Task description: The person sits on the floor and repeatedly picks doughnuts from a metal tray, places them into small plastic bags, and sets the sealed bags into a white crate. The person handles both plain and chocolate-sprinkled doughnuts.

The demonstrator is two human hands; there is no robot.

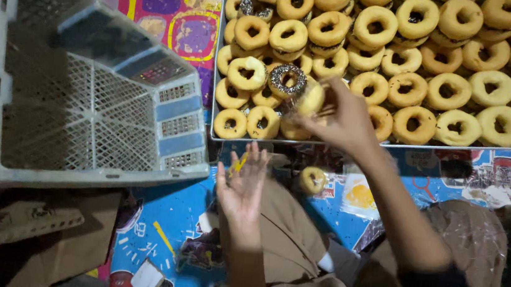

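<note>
The right hand [344, 118] reaches forward over the near edge of a metal tray [218, 65], fingers [324, 109] pinched around a plain doughnut [310, 99] at the tray's front left. The grip is partly blurred, so how tightly the fingers close cannot be told exactly, but they wrap the doughnut's side. Just beside it, touching or nearly so, sits a doughnut topped with dark sprinkles [287, 80].

The left hand [242, 189] hovers below the tray with palm up and fingers spread wide; it holds nothing. A small yellow scrap [239, 162] shows just behind its fingertips (what it is cannot be made out).

The tray is packed with ring doughnuts [448, 90], mostly plain golden ones, stacked in places two deep; a few near the upper left carry dark topping. One lone doughnut [312, 180] lies off the tray, on the patterned sheet [160, 228] below it, between the two forearms.

To the left stands a white plastic crate [78, 101] with a lattice base, tipped so its inside faces the viewer. Beneath its lower edge lie flattened pieces of brown cardboard [29, 228]. The surface under everything is covered with brightly printed sheeting in blue, red and purple. The person's brown clothing [290, 240] fills the lower centre.
</note>
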